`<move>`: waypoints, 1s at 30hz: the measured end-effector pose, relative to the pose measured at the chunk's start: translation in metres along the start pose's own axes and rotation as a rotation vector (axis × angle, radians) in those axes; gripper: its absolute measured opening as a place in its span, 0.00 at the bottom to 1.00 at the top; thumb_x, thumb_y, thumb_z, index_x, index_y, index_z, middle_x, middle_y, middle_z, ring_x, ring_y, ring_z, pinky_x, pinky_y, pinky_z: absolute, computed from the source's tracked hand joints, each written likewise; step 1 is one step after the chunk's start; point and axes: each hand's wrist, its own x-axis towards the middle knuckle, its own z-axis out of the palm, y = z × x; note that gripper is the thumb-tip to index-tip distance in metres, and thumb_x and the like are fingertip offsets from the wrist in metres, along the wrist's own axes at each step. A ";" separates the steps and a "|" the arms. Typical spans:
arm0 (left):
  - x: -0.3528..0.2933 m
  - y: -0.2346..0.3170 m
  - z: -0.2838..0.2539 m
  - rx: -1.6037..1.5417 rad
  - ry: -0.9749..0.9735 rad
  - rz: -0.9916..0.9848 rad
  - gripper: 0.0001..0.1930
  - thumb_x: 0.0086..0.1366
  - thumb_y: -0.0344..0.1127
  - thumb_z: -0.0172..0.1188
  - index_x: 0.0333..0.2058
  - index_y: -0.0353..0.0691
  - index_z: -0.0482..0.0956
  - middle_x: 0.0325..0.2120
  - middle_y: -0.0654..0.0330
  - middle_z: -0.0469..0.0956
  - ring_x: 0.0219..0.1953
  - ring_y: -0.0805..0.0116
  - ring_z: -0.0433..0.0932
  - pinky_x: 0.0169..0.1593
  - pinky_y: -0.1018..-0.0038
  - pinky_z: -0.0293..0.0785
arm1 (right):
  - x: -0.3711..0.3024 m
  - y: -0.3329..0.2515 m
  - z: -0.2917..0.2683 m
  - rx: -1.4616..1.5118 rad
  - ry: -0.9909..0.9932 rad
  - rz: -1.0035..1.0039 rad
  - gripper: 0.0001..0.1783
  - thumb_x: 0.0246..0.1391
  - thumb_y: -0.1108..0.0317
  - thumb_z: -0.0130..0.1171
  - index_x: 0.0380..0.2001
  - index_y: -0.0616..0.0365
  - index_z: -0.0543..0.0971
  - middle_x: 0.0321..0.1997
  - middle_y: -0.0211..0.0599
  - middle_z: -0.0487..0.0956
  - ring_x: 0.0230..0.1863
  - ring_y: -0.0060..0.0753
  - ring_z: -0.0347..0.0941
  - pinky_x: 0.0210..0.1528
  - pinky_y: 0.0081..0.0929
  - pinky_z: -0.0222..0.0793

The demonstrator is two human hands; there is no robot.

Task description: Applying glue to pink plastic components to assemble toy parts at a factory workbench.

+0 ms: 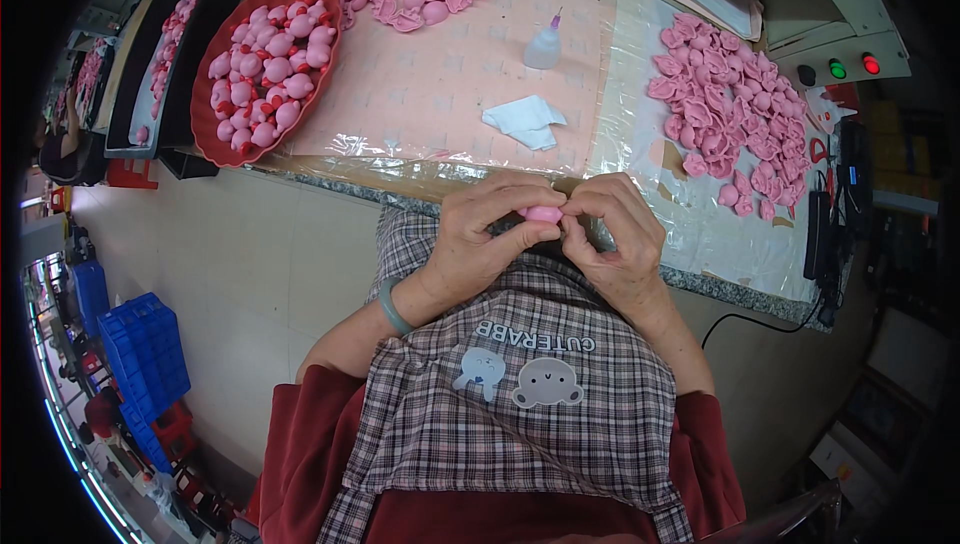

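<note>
The left hand point(492, 219) pinches the pink piece point(543, 214) by the tabletop's near edge point(740, 294); whether the right hand point(617, 229) grips its end, I cannot tell. A light, steady pinch should avoid dents.

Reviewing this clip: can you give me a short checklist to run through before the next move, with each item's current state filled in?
1. Pink piece held by the left grip: ok, pinched between thumb and fingers.
2. Right grip touching the piece: cannot tell; its fingertips are at the piece's right end.
3. Underside of the piece sound: cannot tell, hidden from this view.
4. Nozzle bottle apart from the white cloth: ok, it stands beyond it.
5. Red bowl off to the left, away from both hands: ok, with many pink pieces inside.
</note>
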 end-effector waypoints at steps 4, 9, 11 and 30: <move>0.000 -0.002 -0.001 0.011 -0.030 0.015 0.14 0.53 0.26 0.69 0.40 0.34 0.82 0.38 0.54 0.81 0.39 0.69 0.80 0.44 0.76 0.75 | 0.002 0.000 -0.001 -0.005 -0.007 -0.006 0.11 0.37 0.84 0.65 0.28 0.63 0.77 0.29 0.39 0.77 0.32 0.37 0.75 0.34 0.28 0.71; 0.000 -0.003 -0.001 0.012 -0.039 0.014 0.14 0.54 0.26 0.69 0.41 0.34 0.82 0.39 0.55 0.81 0.39 0.69 0.79 0.44 0.76 0.75 | 0.002 0.000 -0.001 -0.009 -0.005 -0.012 0.12 0.37 0.84 0.65 0.28 0.62 0.77 0.29 0.39 0.77 0.32 0.38 0.75 0.34 0.28 0.71; -0.001 -0.003 -0.001 -0.012 -0.038 0.003 0.14 0.54 0.26 0.69 0.41 0.34 0.82 0.40 0.55 0.81 0.40 0.69 0.79 0.45 0.75 0.75 | 0.003 -0.002 -0.002 -0.005 -0.002 -0.013 0.12 0.37 0.84 0.65 0.27 0.62 0.77 0.29 0.39 0.77 0.32 0.38 0.75 0.34 0.28 0.71; 0.003 0.004 -0.002 -0.383 -0.083 -0.134 0.14 0.59 0.21 0.63 0.45 0.34 0.77 0.48 0.53 0.75 0.50 0.67 0.75 0.51 0.72 0.75 | 0.014 -0.015 -0.014 0.020 -0.013 0.015 0.13 0.38 0.83 0.63 0.32 0.62 0.79 0.33 0.40 0.79 0.36 0.41 0.76 0.41 0.31 0.72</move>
